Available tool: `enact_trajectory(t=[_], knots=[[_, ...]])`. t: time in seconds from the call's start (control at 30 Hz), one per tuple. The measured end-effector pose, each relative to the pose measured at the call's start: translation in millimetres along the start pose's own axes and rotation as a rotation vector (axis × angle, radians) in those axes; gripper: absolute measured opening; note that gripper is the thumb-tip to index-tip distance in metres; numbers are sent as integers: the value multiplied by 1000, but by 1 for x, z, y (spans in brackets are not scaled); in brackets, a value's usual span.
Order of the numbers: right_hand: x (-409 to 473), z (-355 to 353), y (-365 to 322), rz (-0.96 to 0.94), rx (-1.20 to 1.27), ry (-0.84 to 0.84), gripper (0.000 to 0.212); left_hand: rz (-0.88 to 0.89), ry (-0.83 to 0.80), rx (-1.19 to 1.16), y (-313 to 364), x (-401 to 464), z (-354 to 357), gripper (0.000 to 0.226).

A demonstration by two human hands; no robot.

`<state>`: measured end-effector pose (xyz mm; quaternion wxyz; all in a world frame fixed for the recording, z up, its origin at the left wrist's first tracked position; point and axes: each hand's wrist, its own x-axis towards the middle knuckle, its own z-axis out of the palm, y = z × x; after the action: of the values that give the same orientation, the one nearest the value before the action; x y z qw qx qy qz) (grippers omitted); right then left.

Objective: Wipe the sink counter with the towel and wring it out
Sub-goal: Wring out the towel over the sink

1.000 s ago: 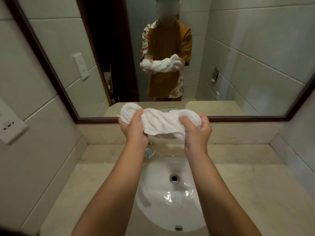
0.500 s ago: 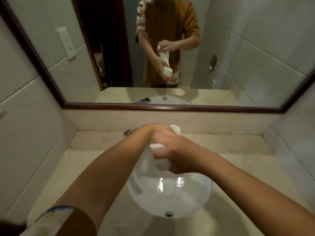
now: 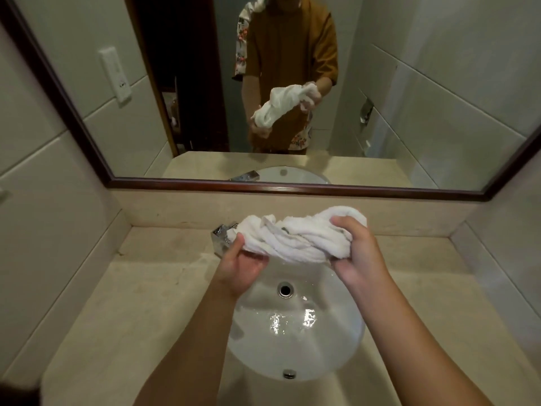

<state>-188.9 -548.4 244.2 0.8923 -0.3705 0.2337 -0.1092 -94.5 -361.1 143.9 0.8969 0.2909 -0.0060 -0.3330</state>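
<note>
While we hold the twisted white towel [image 3: 295,238] above the sink [image 3: 330,356], our left hand [image 3: 241,266] grips its left end and our right hand [image 3: 358,253] grips its right end, in front of the faucet [image 3: 222,234].

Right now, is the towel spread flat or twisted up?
Twisted. The towel forms a rope-like bundle with spiral folds, gripped at its ends by the left hand and right hand, above the sink.

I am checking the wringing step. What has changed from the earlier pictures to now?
The hands, stacked close half a second ago, moved apart sideways: left hand and right hand now hold the twisted towel level over the sink. Both kept their grip; the counter is unchanged.
</note>
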Motion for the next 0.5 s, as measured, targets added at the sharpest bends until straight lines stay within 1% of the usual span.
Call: enact_trajectory(t=[0.03,0.07,0.1,0.13,0.2,0.23,0.27,0.3,0.37,0.4,0.43,0.5], knots=[[-3,-1,-1,98,58,-4,55,12,-33,1,-3,0,5,101],[-3,-3,-1,154,81,16,43,23,-46,-4,-5,0,9,101],[-3,-7,2,160,77,45,32,44,-24,-28,-5,-2,16,99],[-1,-12,5,125,61,88,26,84,35,-52,-6,-1,20,93],[2,-23,13,3,49,197,25,180,175,-51,-6,0,32,67],[2,-25,16,-51,29,256,25,223,270,-22,-6,2,37,55],[2,-25,19,-106,-17,314,25,267,372,20,-7,5,40,49],[2,-25,23,-172,-79,363,25,296,471,60,-8,8,42,49],[3,-21,28,-395,-330,416,29,278,561,154,-9,13,50,47],[2,-19,31,-561,-506,396,29,249,575,207,-11,16,54,42],[2,-17,33,-736,-684,328,28,213,588,254,-11,20,57,34],[4,-15,33,-1069,-1006,104,24,109,616,342,-9,30,62,18]])
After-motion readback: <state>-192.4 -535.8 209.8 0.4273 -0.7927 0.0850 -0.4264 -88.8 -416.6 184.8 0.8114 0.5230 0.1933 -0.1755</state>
